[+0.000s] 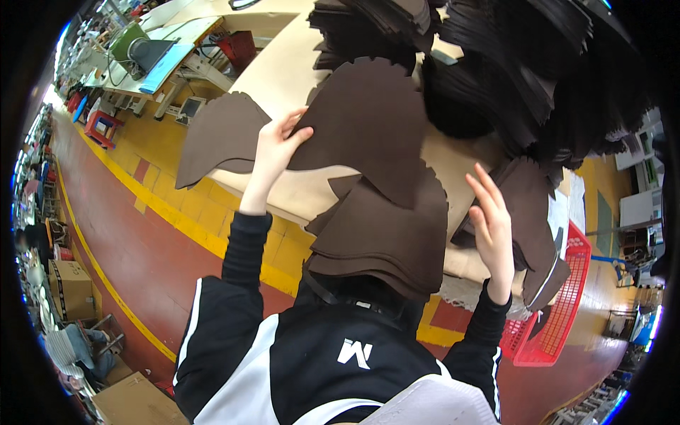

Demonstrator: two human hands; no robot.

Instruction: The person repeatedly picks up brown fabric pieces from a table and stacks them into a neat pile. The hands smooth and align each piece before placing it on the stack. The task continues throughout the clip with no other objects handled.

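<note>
A large dark brown cut piece (372, 106), leather-like with a curved, notched edge, lies slanted over the table. My left hand (278, 145) pinches its left edge, thumb on the upper face. Below its lower tip, a stack of similar brown pieces (389, 234) rests at the table's near edge, close to my body. My right hand (491, 219) is raised to the right of that stack, fingers apart and holding nothing. Beside it lie more brown pieces (528, 205), overhanging the near edge. Another brown piece or pile (227, 131) sits left of my left hand.
Tall piles of dark pieces (496, 78) cover the far right of the cream table (280, 64). A red plastic basket (559, 312) stands at the lower right. Far left are a green machine (131, 46) on a workbench and cardboard boxes (71, 290) by the walkway.
</note>
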